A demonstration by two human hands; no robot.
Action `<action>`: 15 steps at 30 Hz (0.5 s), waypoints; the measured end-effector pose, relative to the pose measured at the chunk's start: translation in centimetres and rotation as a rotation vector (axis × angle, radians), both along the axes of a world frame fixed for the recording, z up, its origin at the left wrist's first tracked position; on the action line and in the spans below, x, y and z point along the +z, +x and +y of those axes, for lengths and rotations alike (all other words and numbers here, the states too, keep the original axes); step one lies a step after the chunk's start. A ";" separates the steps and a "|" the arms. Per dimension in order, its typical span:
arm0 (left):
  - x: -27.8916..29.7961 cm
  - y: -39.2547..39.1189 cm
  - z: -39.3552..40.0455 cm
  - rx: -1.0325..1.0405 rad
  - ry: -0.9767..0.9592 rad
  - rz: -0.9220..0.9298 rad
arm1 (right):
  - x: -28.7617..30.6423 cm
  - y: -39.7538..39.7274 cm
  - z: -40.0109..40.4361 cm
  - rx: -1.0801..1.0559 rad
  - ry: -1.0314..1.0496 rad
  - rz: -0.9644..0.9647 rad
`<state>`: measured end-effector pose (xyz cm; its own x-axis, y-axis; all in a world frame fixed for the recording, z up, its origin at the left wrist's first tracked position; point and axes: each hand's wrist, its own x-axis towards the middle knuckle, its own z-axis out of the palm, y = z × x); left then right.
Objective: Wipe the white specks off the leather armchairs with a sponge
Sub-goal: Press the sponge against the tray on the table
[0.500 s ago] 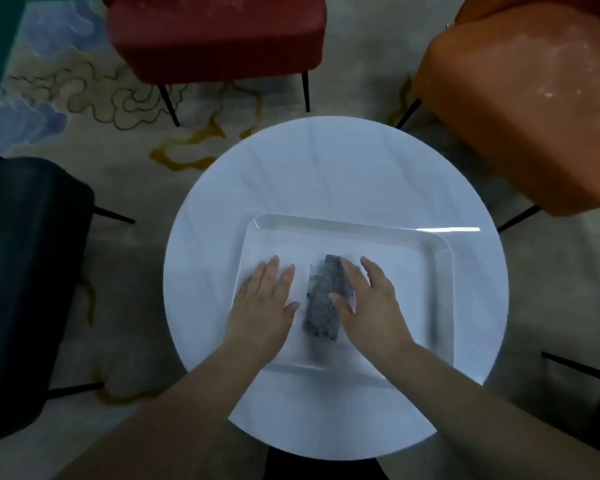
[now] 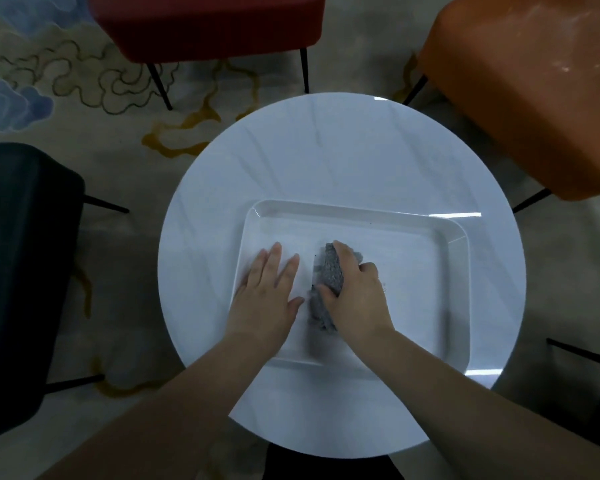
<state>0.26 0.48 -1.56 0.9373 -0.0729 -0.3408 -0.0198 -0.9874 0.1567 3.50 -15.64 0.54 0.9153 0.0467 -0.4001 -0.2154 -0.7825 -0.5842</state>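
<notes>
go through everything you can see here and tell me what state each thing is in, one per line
sponge: in the tray, gripped, one long edge tipped up
right hand: curled round the sponge
left hand: flat on the tray, fingers straight
tray: flat on the table
table: upright, bearing the tray
orange armchair: white specks on its seat
red armchair: specks hard to tell
black armchair: too dark to tell

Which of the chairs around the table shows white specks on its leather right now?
The orange armchair at upper right: pale specks scatter across its top surface. The red chair at the top and the black chair at the left show none that I can make out.
</notes>
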 end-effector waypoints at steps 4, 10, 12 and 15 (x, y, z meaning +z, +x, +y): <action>1.0 0.1 0.3 -0.035 -0.044 0.034 | 0.7 0.9 -1.2 -0.018 0.086 0.048; 4.4 -1.1 1.9 -0.041 -0.058 0.017 | 3.7 1.0 -2.6 -0.071 0.247 0.152; 6.1 -1.7 2.8 -0.007 -0.059 0.022 | 5.4 1.1 -2.6 -0.064 0.271 0.183; 8.6 -3.1 4.3 0.057 -0.039 0.034 | 8.1 1.2 -1.9 -0.011 0.249 0.196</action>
<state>-2.87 4.75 7.01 0.9283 -0.0339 -0.3703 0.0421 -0.9799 0.1950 4.74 -17.52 8.64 0.8227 0.1561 -0.5467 -0.3506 -0.6177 -0.7039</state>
